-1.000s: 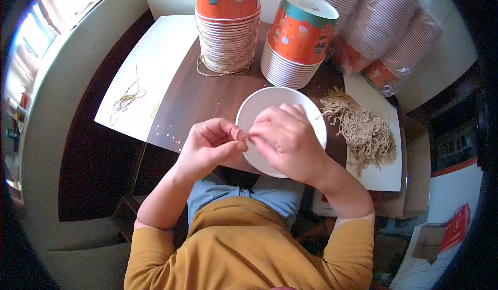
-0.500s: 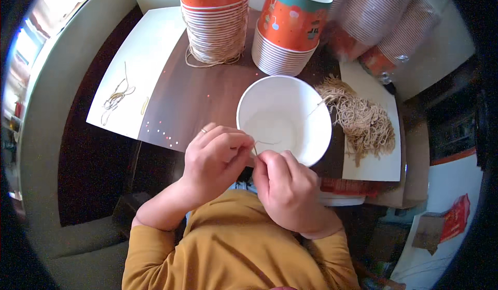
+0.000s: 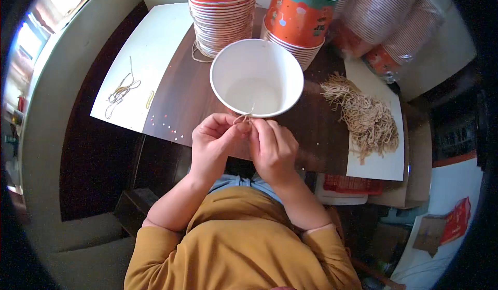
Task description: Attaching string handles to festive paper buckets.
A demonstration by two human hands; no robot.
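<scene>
A white-lined paper bucket [image 3: 286, 69] sits on the table, its open mouth turned toward me. At its near rim, my left hand [image 3: 211, 142] pinches a thin tan string [image 3: 241, 118] between thumb and fingertips. My right hand [image 3: 272, 147] grips the same string close beside it, fingertips almost meeting the left ones. A small loop shows between the two hands, and one end sticks up against the bucket's rim. Whether the string passes through a hole in the bucket is hidden by my fingers.
Behind the bucket stand two stacks of orange paper buckets, the left stack [image 3: 222, 28] with string about it and the right stack [image 3: 301, 20]. Plastic-wrapped buckets [image 3: 386, 25] lie back right. A heap of tan strings [image 3: 369, 119] rests at right, loose strings [image 3: 122, 93] at left.
The bucket has moved away from me and leftward, tipping its mouth. Both hands have come together at its near rim, the right one shifting left and up, with a loop now in the string.
</scene>
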